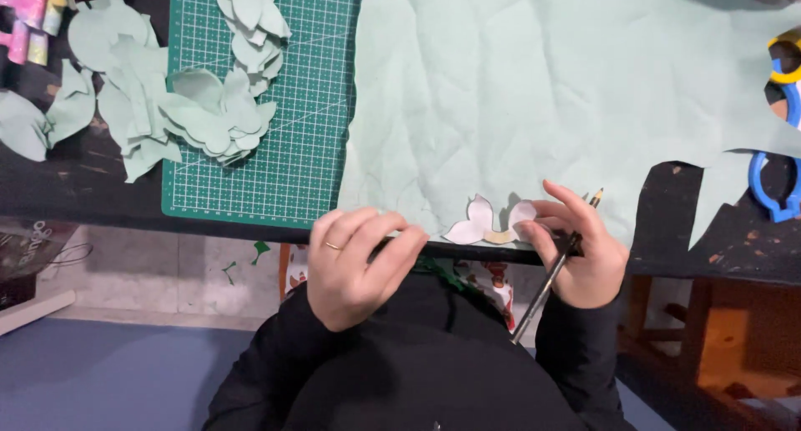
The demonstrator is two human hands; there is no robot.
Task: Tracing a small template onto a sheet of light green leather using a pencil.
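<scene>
Left hand [360, 264] pressing mint paper sheet [534, 89] at tabletop [83, 176] edge; right hand [580, 252] gripping pencil [551, 277], steadying white petal template [488, 222]. Best traced slowly, template held flat.

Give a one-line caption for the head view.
Right hand with pencil holds petal template on green paper.

Left hand [360, 264] sat at bottom centre, fingers curled over the table [83, 181] edge w/ a ring on one finger. Right hand [576, 252] at lower right gripped a pencil [555, 272], tip pointing up-right, fingers touching a white petal-shaped template [488, 222] lying on the big crumpled pale green paper sheet [534, 89]. Green cutting mat [309, 131] upper left carried a pile of cut green petals [213, 114]. Blue scissors [776, 181] at right edge.
</scene>
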